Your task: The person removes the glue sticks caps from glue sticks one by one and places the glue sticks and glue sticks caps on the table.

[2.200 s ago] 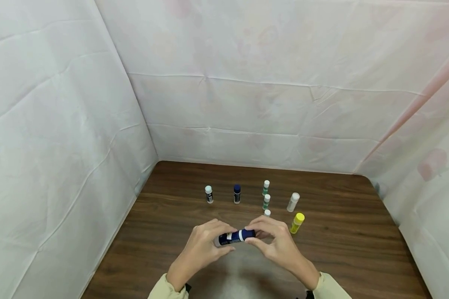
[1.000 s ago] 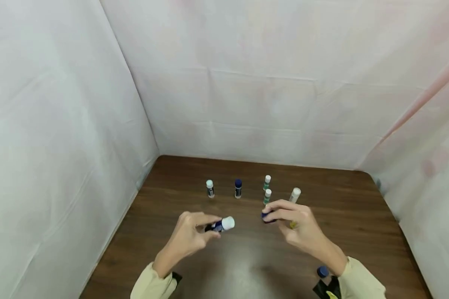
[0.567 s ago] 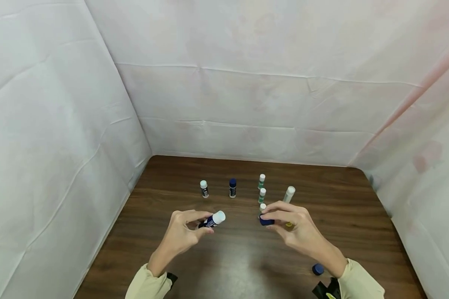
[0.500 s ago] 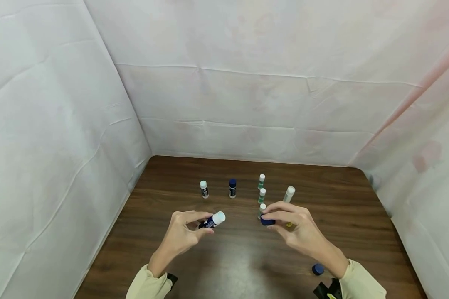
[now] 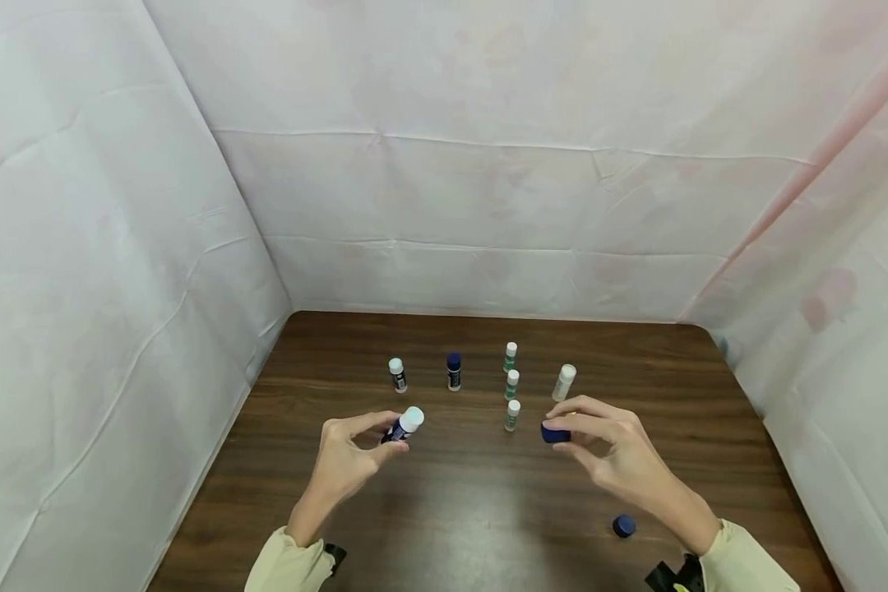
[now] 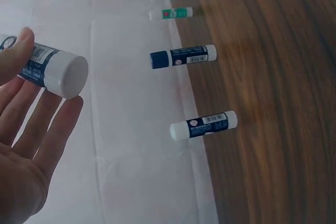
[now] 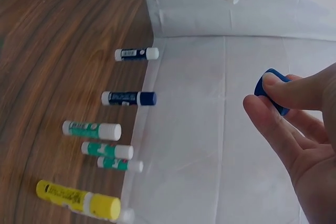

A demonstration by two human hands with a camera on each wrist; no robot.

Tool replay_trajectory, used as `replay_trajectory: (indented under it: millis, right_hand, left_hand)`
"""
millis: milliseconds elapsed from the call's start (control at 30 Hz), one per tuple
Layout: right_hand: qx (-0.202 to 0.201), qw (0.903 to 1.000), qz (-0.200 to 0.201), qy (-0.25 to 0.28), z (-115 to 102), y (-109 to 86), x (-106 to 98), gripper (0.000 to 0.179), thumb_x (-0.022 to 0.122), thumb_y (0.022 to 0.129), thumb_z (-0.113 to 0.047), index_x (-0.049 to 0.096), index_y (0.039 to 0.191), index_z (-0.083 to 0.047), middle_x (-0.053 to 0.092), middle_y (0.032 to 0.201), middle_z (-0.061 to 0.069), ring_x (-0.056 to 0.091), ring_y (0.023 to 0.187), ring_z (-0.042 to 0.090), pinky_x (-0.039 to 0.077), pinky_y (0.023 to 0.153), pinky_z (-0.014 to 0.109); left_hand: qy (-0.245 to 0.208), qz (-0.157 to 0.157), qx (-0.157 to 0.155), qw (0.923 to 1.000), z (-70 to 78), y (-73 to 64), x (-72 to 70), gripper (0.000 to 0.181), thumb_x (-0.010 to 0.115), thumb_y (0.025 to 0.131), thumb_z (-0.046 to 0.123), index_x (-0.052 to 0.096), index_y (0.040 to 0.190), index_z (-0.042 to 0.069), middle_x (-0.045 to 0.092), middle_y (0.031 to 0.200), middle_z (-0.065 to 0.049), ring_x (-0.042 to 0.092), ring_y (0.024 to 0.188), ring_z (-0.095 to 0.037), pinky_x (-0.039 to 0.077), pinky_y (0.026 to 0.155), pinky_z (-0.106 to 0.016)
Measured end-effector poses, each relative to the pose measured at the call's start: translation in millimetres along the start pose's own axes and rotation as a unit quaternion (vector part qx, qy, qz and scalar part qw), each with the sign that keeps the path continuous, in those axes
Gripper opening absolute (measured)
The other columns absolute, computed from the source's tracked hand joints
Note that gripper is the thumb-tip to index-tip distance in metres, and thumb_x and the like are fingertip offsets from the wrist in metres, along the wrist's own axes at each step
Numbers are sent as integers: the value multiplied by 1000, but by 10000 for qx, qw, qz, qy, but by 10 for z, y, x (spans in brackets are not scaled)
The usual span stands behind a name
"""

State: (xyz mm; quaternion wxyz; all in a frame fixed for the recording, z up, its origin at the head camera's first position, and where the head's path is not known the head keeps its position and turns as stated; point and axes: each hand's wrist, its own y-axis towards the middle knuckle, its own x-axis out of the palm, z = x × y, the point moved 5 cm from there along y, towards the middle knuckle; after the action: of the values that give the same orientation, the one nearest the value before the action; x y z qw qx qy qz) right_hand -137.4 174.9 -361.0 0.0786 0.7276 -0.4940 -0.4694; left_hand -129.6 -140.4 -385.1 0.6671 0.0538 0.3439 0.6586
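My left hand (image 5: 351, 456) grips a glue stick (image 5: 403, 425) with a navy label, its white end tilted up and out past the fingers. That white end faces the camera in the left wrist view, with the thumb (image 6: 21, 51) across the label. On the right, my right hand (image 5: 614, 444) pinches a blue cap (image 7: 272, 92) between thumb and fingers, above the table. The two hands are well apart. A second blue cap (image 5: 624, 526) lies on the table by the right forearm.
Upright on the wooden table (image 5: 326, 493) are a white-capped navy stick (image 5: 398, 376), a blue-capped one (image 5: 454, 372), a row of small green-labelled sticks (image 5: 511, 385) and a white stick (image 5: 565, 382). A yellow glue stick (image 7: 79, 200) is mostly behind my right hand in the head view. White cloth (image 5: 488, 205) surrounds the table.
Earlier both hands held the navy stick together, blue end toward the right hand. Now the hands are apart, the right with a blue cap. Lately the right hand has shifted right, uncovering the nearest green-labelled stick.
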Motion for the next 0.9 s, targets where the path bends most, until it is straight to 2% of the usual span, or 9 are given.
replay_trajectory:
  millis: [67, 133, 300, 400, 533, 767, 900]
  right_hand:
    - [116, 9999, -23, -106, 16, -20, -12, 30, 79, 73, -1, 71, 101, -12, 64, 104, 2, 58, 71, 4, 48, 58, 14]
    - [112, 9997, 14, -196, 28, -36, -23, 41, 78, 66, 10, 71, 100, -12, 64, 104, 2, 57, 68, 3, 49, 58, 14]
    - [-3, 9990, 164, -417, 66, -103, -83, 43, 80, 63, 12, 71, 99, -11, 64, 101, 3, 59, 70, 6, 49, 59, 14]
    - [55, 9979, 218, -601, 105, -164, -131, 48, 80, 61, 14, 72, 99, -14, 64, 101, 3, 62, 75, 8, 50, 61, 14]
    - [169, 9961, 181, -845, 178, -237, -189, 54, 81, 58, 14, 72, 101, -17, 64, 101, -1, 63, 79, 9, 50, 62, 15]
    - [144, 9924, 311, -1182, 301, -392, -258, 50, 81, 56, 15, 73, 96, -14, 63, 97, 0, 60, 75, 10, 45, 59, 13]
    - [261, 9902, 375, -1322, 375, -474, -291, 45, 81, 54, 16, 73, 92, -8, 61, 94, 0, 56, 68, 8, 41, 54, 11]
  left_hand:
    - [30, 104, -60, 9999, -53, -11, -17, 32, 84, 62, -4, 72, 92, -1, 71, 83, -12, 69, 75, -25, 57, 58, -33]
    - [-23, 159, -264, 9995, -148, -32, -21, 33, 84, 63, -3, 72, 93, 1, 71, 85, -11, 69, 76, -26, 57, 60, -33]
    - [-385, 281, -963, 9942, -485, -100, 24, 34, 86, 65, 5, 71, 95, 12, 70, 88, -3, 70, 76, -19, 57, 62, -30]
    - [-485, 277, -1148, 9918, -619, -115, 59, 35, 87, 65, 11, 70, 95, 17, 70, 89, 0, 69, 79, -16, 57, 65, -29]
    - [-517, 356, -1209, 9907, -717, -109, 81, 35, 87, 64, 11, 69, 94, 18, 69, 90, 0, 68, 84, -19, 57, 68, -31]
    - [-663, 540, -1623, 9830, -878, -74, 96, 35, 86, 63, 4, 68, 92, 11, 68, 91, -8, 70, 76, -26, 57, 63, -28]
    - [-444, 612, -1674, 9830, -780, -28, 67, 34, 85, 63, -1, 67, 92, 3, 68, 91, -13, 68, 81, -29, 57, 63, -26]
